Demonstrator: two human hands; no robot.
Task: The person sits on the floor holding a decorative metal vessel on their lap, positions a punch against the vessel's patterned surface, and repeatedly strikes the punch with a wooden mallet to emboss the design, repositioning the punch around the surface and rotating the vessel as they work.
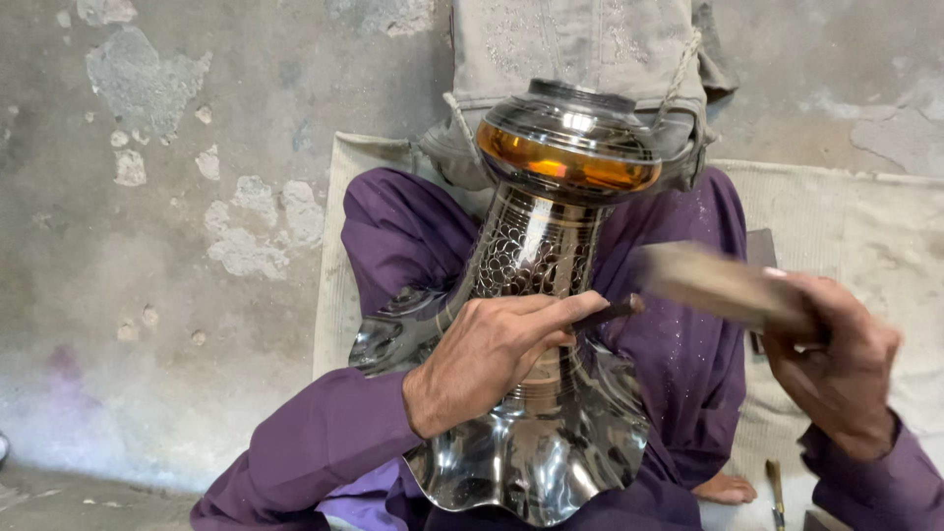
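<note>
A tall shiny metal vessel (541, 246) with a flared wavy rim and engraved scale pattern lies across my lap, its round base pointing away. My left hand (492, 349) rests on the vessel's neck and grips a thin dark chisel (610, 312) whose tip points right. My right hand (836, 359) holds a wooden mallet (708, 280), blurred with motion, just right of the chisel's end.
I sit in purple clothes on a pale mat (865, 236) over a rough concrete floor (147, 246). A grey cushion (590, 49) props the vessel's base. A small tool (775, 487) lies on the mat near my bare foot (726, 487).
</note>
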